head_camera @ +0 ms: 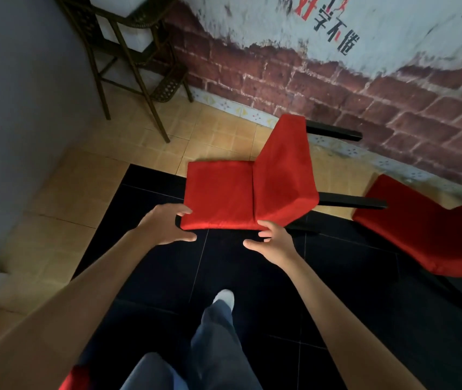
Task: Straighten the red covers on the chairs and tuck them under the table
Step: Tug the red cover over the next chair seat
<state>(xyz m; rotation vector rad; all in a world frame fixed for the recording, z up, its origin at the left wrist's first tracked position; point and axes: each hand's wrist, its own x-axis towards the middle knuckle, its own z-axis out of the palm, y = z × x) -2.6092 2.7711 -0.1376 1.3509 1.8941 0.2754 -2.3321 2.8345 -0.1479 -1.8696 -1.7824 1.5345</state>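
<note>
A chair in a red cover (221, 192) lies tipped over on the floor, its black legs (350, 201) pointing right. One red panel lies flat and the other (283, 175) rises at an angle. My left hand (165, 225) is at the flat panel's near left corner, fingers touching the top, thumb spread below the edge. My right hand (272, 242) is at the near edge where the two panels meet, fingertips just touching the fabric, thumb apart. A second red-covered chair (426, 235) lies tilted at the right. No table is in view.
A brick-pattern wall (336, 88) runs behind the chairs. A dark wicker stand (131, 60) stands at the back left beside a grey wall (13, 108). The floor is black tile (168, 277) with tan tile beyond. My legs and a shoe (224, 298) are below.
</note>
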